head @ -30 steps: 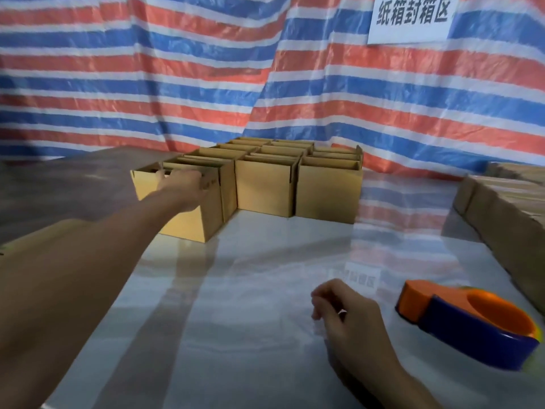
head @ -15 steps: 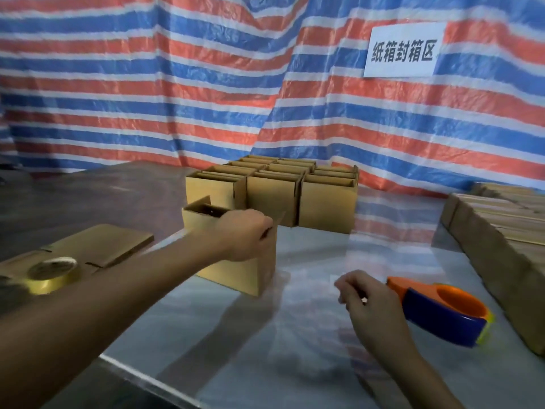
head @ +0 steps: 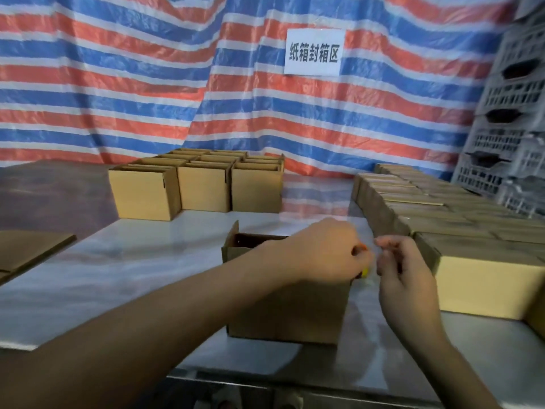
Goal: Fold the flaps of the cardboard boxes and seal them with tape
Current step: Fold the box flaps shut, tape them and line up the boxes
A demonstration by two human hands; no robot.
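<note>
At far left, flat cardboard [head: 29, 249] lies on the worktop [head: 147, 276]. Open-topped boxes [head: 200, 184] stand grouped at the back. The near box [head: 283, 308] sits mid-worktop, flaps up, under our left hand [head: 327, 252], whose fingers curl at its right edge. We cannot tell if they grip. Our right hand [head: 404, 267] curls just beside it, and what it holds is blurred. Closed boxes [head: 472, 278] line the right.
</note>
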